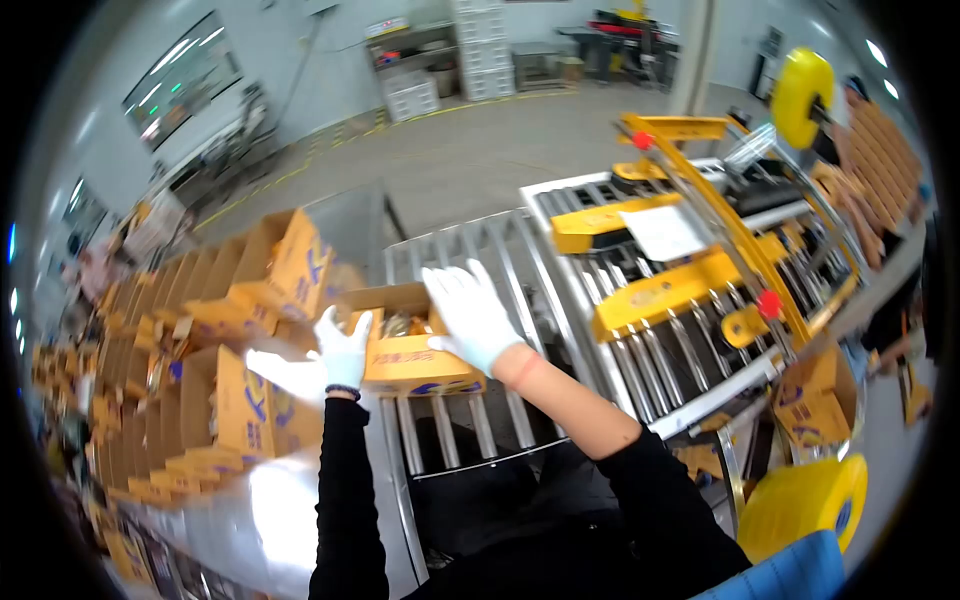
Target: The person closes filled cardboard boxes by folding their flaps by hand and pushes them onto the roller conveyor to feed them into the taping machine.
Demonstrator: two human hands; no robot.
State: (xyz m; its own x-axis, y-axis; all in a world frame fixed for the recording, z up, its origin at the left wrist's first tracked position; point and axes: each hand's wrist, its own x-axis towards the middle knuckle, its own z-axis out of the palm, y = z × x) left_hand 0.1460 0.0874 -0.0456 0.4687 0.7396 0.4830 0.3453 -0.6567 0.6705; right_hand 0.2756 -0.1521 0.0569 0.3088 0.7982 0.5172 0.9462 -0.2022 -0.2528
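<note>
An open orange carton (425, 372) with blue print sits on the metal rollers (440, 430) in front of me. Small items show inside it, too small to name. My left hand (343, 350), in a white glove, is at the carton's left side with thumb and fingers apart. My right hand (468, 315), also gloved in white, lies over the carton's right side, its fingers stretched out and its thumb near the front flap.
Rows of open cartons (245, 400) stand on the metal table at the left. At the right is a yellow-framed machine (700, 210) with rollers. Yellow tape rolls (805, 505) sit at lower right. A person (860, 190) is at far right.
</note>
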